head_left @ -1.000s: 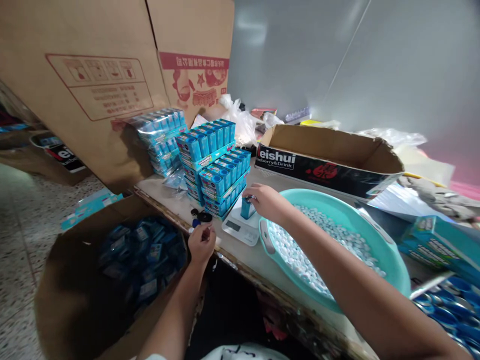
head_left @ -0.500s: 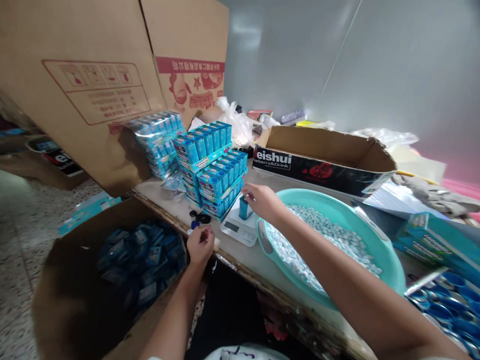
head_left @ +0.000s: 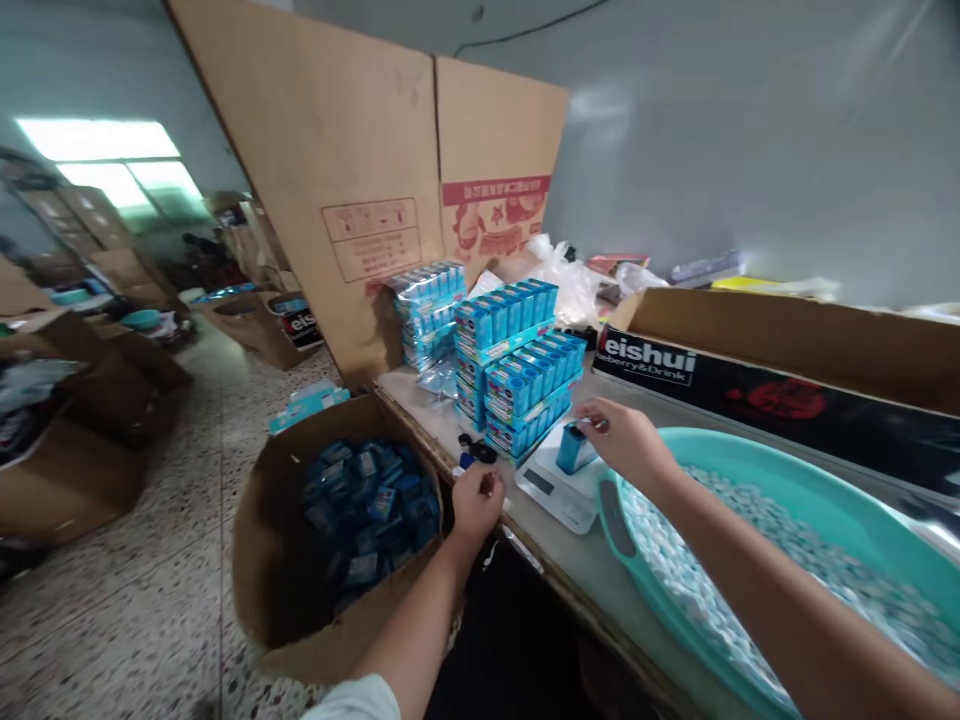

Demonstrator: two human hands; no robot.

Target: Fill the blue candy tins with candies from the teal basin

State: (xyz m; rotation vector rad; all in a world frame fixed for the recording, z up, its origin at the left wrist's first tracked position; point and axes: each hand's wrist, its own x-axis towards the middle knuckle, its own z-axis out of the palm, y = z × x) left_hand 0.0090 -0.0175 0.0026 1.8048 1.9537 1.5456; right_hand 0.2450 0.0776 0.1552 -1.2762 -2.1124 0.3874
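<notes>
A small blue box [head_left: 573,450] stands upright on the pan of a white kitchen scale [head_left: 555,490]. Over the top of that box is my right hand [head_left: 626,438], its fingers pinched together; something small and pale shows at the fingertips, too small to name. My left hand [head_left: 478,502] is curled closed at the table's front edge, left of the scale; what it holds, if anything, is hidden. Right of the scale, under my right forearm, a turquoise basin [head_left: 720,450] holds many wrapped white-and-blue sweets [head_left: 750,540].
Stacked blue display packs [head_left: 517,370] stand behind the scale. A carton [head_left: 262,600] full of small blue boxes [head_left: 367,510] is at the left on the floor. Behind are a low black-sided carton [head_left: 750,390] and a tall cardboard sheet [head_left: 360,130]. Dark small items [head_left: 480,452] lie near my left hand.
My view has swung left, so the whole scene sits further right and more of the floor and room shows. Both hands keep about the same places by the scale and table edge.
</notes>
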